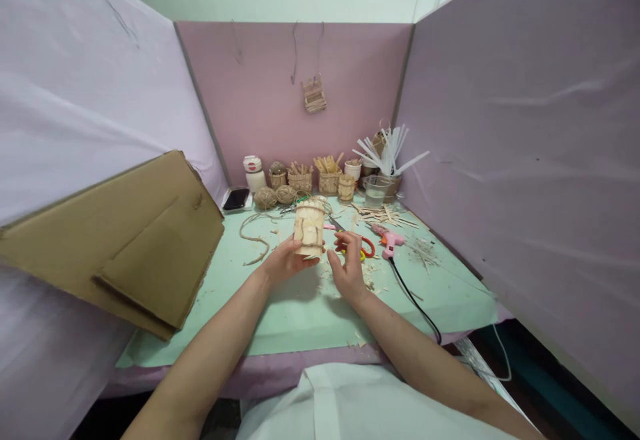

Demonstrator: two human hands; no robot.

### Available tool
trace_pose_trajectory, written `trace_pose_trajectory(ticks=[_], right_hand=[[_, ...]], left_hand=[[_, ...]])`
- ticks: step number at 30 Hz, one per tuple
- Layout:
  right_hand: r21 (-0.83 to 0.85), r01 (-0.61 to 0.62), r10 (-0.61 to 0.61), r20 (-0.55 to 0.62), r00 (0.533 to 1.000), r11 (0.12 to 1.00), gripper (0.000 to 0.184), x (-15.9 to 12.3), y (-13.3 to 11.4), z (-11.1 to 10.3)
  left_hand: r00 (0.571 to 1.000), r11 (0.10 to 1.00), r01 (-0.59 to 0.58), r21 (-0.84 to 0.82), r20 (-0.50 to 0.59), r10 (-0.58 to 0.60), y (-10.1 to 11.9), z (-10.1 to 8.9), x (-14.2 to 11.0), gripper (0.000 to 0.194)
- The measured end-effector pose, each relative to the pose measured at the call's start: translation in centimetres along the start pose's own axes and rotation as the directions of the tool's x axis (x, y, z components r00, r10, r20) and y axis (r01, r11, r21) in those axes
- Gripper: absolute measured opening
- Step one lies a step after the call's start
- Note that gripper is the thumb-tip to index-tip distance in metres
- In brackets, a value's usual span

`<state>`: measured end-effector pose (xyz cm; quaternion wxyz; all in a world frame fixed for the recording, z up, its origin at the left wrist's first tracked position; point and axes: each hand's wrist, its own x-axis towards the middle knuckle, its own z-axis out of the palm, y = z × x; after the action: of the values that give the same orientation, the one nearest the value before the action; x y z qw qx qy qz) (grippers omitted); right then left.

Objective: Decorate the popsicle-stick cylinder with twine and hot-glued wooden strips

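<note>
A pale cylindrical craft holder (309,223), with twine around its upper and lower parts, is gripped near its base by my left hand (286,261). It stands nearly upright above the table. My right hand (349,268) is just to its right, thumb and fingers apart, and nothing shows in it. Beyond that hand lie scissors (369,247) with red and yellow handles, partly covered by the fingers. Farther right rests a pink hot glue gun (391,240) with a black cord.
Twine balls (265,198), stick-filled baskets (330,181), a white bottle (255,175) and a phone (237,199) line the back. Folded cardboard (135,240) leans at left. Thin wooden strips (385,216) and scraps litter the green table (295,337). Purple walls enclose three sides.
</note>
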<state>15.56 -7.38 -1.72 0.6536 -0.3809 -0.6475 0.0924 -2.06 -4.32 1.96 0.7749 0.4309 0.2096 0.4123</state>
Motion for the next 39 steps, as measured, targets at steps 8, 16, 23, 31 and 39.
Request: trace_pose_trajectory(ticks=[8, 16, 23, 31, 39], right_hand=[[-0.027, -0.080, 0.081, 0.061, 0.995, 0.996, 0.032, -0.1, 0.6, 0.3], [0.063, -0.095, 0.079, 0.214, 0.974, 0.994, 0.039, -0.1, 0.3, 0.7], [0.135, -0.250, 0.214, 0.236, 0.948, 0.959, 0.047, -0.1, 1.3, 1.2], [0.285, -0.479, 0.415, 0.256, 0.873, 0.830, 0.067, 0.2, 0.9, 1.1], [0.381, -0.647, 0.491, 0.432, 0.756, 0.661, 0.065, 0.6, 0.9, 1.0]], left_hand=[[0.894, 0.951, -0.141, 0.274, -0.378, 0.242, -1.3, 0.1, 1.6, 0.076], [0.897, 0.910, -0.149, 0.386, -0.335, 0.289, -1.9, -0.4, 1.6, 0.079], [0.969, 0.974, -0.145, 0.172, -0.175, 0.175, -1.4, 0.7, 1.5, 0.066], [0.945, 0.926, -0.172, 0.335, -0.209, 0.251, -1.6, -0.3, 1.8, 0.077], [0.928, 0.814, -0.236, 0.530, -0.126, 0.350, -1.9, -1.3, 2.1, 0.093]])
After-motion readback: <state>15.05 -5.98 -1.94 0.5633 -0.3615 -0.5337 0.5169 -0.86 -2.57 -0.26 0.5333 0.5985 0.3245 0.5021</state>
